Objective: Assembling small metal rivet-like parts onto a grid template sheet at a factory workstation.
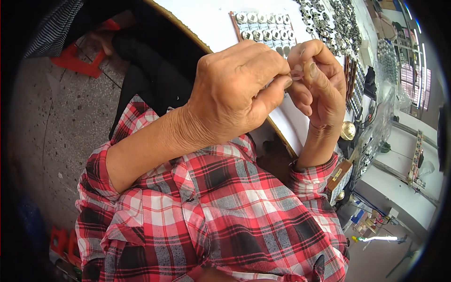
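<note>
Above the table's near edge, my two hands meet fingertip to fingertip. My left hand [239, 87] is closed, thumb and forefinger pinching at a small translucent piece [297, 74] whose kind I cannot make out. From the other side, the thumb and forefinger of my right hand [322, 77] close on the same piece, while its lower fingers curl loosely. Just beyond the hands lies a brown-edged tray [232, 21] bearing rows of round silvery parts [267, 34], partly hidden by my left hand.
Loose small metal parts [331, 23] lie heaped on the white table [206, 19] at the far right. A second tray of parts [354, 87] and a gold-coloured ball [347, 130] are right of my right hand. A red stool [77, 61] stands on the floor at left.
</note>
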A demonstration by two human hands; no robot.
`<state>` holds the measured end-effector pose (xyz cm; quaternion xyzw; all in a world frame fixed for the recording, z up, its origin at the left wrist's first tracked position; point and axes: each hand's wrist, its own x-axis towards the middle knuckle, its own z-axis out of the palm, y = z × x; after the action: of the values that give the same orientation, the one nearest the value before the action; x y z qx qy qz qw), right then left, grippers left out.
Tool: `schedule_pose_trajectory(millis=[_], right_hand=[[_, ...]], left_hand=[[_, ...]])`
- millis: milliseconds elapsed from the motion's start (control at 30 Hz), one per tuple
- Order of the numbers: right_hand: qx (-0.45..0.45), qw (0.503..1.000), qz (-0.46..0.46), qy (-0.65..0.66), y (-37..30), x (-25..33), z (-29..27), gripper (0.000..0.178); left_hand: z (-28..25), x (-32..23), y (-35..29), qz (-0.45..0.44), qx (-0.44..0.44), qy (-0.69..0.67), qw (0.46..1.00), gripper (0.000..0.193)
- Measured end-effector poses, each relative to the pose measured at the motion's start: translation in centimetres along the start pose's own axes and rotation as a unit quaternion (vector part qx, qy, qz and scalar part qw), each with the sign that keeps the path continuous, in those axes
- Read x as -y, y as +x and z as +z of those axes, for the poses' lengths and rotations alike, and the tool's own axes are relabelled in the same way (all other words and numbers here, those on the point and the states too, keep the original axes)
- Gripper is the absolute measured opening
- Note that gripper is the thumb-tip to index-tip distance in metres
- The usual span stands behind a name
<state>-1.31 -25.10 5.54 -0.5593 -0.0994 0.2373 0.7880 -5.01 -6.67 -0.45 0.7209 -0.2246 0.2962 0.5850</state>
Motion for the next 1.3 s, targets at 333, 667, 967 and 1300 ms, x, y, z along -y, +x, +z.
schedule_pose_trajectory(millis=[333, 667, 967, 1300], right_hand=[[-0.060, 0.989, -0.053, -0.127, -0.1, 0.0, -0.5, 0.014], [-0.146, 0.907, -0.068, -0.389, 1.2, -1.3, -2.1, 0.013], [-0.150, 0.894, -0.048, -0.421, 0.9, -1.4, -1.2, 0.008], [-0.126, 0.871, -0.042, -0.473, 1.0, -1.3, -1.4, 0.010]], left_hand=[[-0.1, 1.2, -0.2, 0.046, -0.011, 0.082, 0.995, 0.025], [-1.2, 1.8, -1.6, 0.101, 0.103, 0.197, 0.970, 0.049], [-0.7, 1.7, -1.7, 0.088, 0.111, 0.211, 0.967, 0.052], [-0.9, 0.7, -1.7, 0.067, 0.148, 0.225, 0.961, 0.049]])
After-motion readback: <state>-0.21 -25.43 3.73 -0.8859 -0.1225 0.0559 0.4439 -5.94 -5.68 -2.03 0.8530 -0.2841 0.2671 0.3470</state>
